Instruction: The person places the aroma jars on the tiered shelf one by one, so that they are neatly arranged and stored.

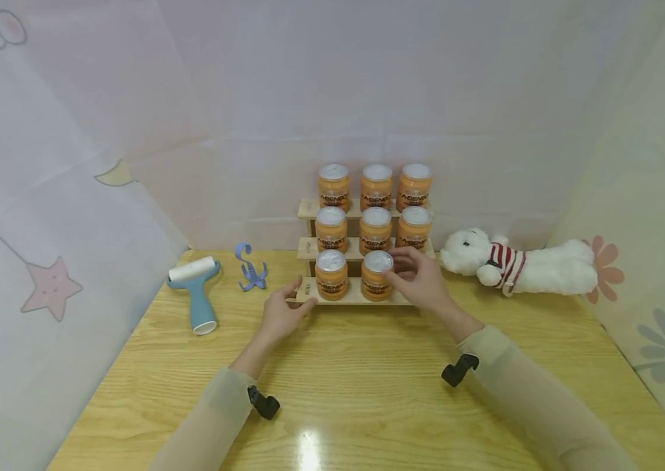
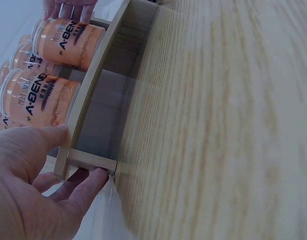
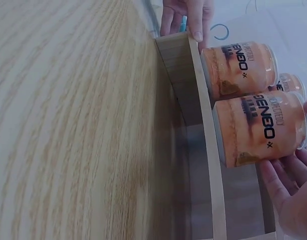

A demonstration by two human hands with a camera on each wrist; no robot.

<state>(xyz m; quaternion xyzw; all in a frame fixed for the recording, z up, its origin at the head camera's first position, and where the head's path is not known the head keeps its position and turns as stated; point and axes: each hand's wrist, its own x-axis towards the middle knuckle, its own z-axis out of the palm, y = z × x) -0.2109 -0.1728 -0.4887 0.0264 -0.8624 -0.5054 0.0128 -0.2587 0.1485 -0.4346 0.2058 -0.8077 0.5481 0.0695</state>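
Note:
A three-step wooden rack (image 1: pixel 348 299) stands at the back of the table, bearing orange jars with silvery lids. The top and middle steps each carry three. On the bottom step sit a left jar (image 1: pixel 331 278) and a right jar (image 1: pixel 376 280), the step's right end bare. My left hand (image 1: pixel 283 313) grips the left end of the bottom step, thumb over the front edge and fingers around the end panel (image 2: pixel 92 161). With my right hand (image 1: pixel 422 280) I hold the right jar from its right side, fingers (image 3: pixel 276 183) along its wall and thumb near the lid.
Left of the rack lie a blue-handled lint roller (image 1: pixel 197 294) and a purple hook (image 1: pixel 252 269). A white plush toy (image 1: pixel 556 267) in a red-striped top lies to the right. Behind the wooden table (image 1: pixel 356 379) hangs a pale cloth backdrop (image 1: pixel 285 85).

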